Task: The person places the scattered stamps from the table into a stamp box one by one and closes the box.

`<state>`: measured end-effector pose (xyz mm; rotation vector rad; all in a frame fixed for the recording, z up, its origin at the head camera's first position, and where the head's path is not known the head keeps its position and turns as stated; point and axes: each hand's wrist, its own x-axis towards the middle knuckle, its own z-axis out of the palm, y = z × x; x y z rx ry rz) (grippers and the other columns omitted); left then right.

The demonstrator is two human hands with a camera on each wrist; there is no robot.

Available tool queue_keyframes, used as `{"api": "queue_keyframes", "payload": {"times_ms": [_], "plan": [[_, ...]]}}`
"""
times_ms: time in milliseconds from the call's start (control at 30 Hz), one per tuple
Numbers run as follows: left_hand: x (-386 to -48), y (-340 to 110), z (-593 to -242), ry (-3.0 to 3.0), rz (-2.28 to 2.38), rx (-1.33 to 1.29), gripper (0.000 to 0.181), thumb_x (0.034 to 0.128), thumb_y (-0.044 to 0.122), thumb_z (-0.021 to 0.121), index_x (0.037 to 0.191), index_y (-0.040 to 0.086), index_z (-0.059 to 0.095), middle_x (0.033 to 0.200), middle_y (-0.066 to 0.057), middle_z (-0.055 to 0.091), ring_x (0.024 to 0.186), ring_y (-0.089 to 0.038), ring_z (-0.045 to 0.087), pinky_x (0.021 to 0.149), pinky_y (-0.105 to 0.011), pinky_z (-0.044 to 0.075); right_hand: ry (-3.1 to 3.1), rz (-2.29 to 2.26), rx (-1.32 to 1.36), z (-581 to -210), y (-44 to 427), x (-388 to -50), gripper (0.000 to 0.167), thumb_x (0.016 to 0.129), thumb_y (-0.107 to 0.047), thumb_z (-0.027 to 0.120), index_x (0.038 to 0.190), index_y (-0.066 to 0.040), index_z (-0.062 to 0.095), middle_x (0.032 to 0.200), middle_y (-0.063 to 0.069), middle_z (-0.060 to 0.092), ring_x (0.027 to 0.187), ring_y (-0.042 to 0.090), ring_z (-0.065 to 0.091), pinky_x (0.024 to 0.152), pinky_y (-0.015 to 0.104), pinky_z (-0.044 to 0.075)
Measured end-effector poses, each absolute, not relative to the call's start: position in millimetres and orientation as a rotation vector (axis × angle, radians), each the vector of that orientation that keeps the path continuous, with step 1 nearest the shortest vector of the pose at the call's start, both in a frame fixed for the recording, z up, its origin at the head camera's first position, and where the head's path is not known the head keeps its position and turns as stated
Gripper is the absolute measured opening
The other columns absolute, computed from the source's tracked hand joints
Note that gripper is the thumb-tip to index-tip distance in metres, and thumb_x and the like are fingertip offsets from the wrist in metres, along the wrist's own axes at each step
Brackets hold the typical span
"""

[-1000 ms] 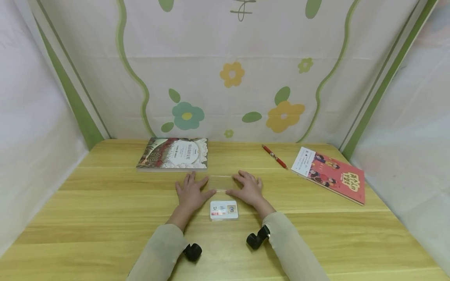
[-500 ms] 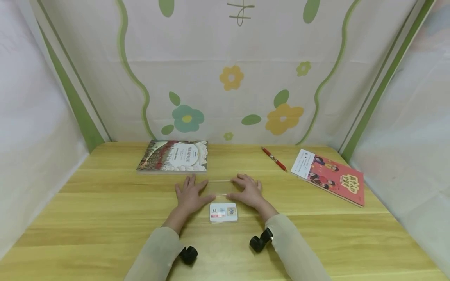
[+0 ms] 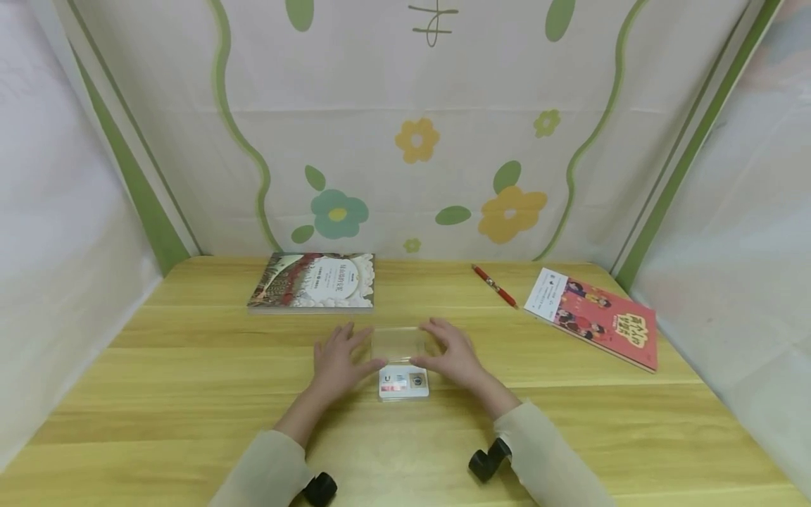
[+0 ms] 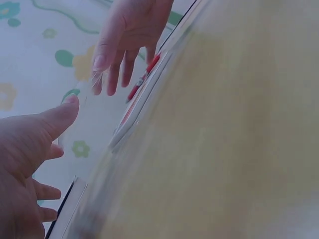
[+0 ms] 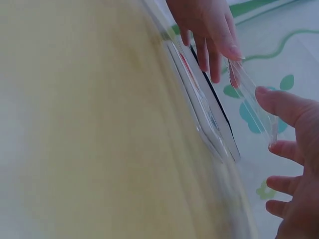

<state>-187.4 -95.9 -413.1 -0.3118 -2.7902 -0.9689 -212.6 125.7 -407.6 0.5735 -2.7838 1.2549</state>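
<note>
Between both hands a clear, rectangular plastic lid (image 3: 398, 345) is held above the table. My left hand (image 3: 336, 364) pinches its left end between thumb and fingers, and my right hand (image 3: 455, 358) pinches its right end. In the right wrist view the thin transparent lid (image 5: 254, 102) spans the gap from one hand to the other, lifted off the tabletop. Just below the thumbs in the head view lies a white card (image 3: 403, 382) with a gold square and a coloured print, apparently in a clear shallow case. The thumbs slightly overlap its far edge in that view.
A dark-and-white book (image 3: 312, 283) lies at the back left of the wooden table (image 3: 190, 394). To the back right are a red pen (image 3: 495, 286) and a red book (image 3: 598, 318). A flowered cloth (image 3: 380, 84) hangs behind.
Both hands have lifted the clear lid off the table and drawn it slightly nearer the body. The forearms have moved back and apart. The card has stayed in place.
</note>
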Motion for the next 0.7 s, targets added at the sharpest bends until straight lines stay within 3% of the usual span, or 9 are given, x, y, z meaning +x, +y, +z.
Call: {"api": "queue_keyframes", "payload": {"times_ms": [333, 700], "plan": [[-165, -93, -420, -2.781, -0.894, -0.322, 0.069, 0.0675, 0.057, 0.06, 0.122, 0.015, 0.051, 0.132, -0.02, 0.032, 0.121, -0.039, 0.02, 0.088, -0.064, 0.001, -2.768, 1.179, 0.604, -417, 130, -186, 0.066, 0.067, -0.045, 0.068, 0.121, -0.012, 0.05, 0.131, 0.015, 0.036, 0.12, 0.034, 0.027, 0.091, 0.06, 0.0], [-157, -93, -428, -2.793, -0.882, -0.337, 0.068, 0.0643, 0.059, 0.062, 0.117, 0.017, 0.055, 0.13, -0.02, 0.035, 0.121, -0.04, 0.021, 0.089, -0.063, -0.001, -2.78, 1.068, 0.63, -427, 132, -177, 0.06, 0.064, -0.043, 0.071, 0.112, -0.011, 0.056, 0.127, 0.015, 0.039, 0.119, 0.033, 0.028, 0.091, 0.06, -0.005]]}}
